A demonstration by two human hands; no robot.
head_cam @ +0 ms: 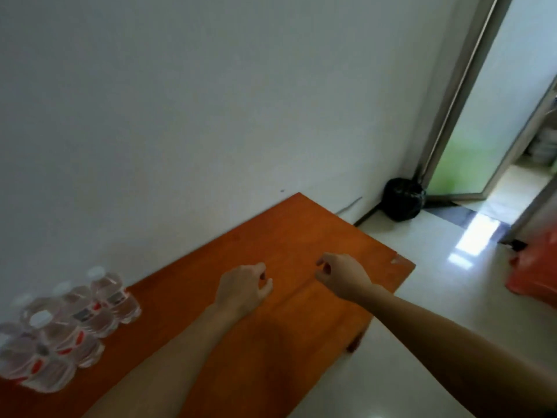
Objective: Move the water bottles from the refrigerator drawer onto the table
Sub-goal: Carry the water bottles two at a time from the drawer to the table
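Left hand [244,288], right hand [340,279] over table [301,230]

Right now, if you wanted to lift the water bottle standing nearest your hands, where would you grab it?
Probably round the labelled middle of that bottle, coming from its right, the bare table side: it stands upright and other bottles crowd its left. The left hand is nearest and holds nothing.

Orange-brown wooden table [301,236] set against a white wall [180,116], running from near left to far right, pale chip by its right-hand corner, clear water bottles [60,324] with white caps and red-marked labels standing upright at the near left end, packed close together
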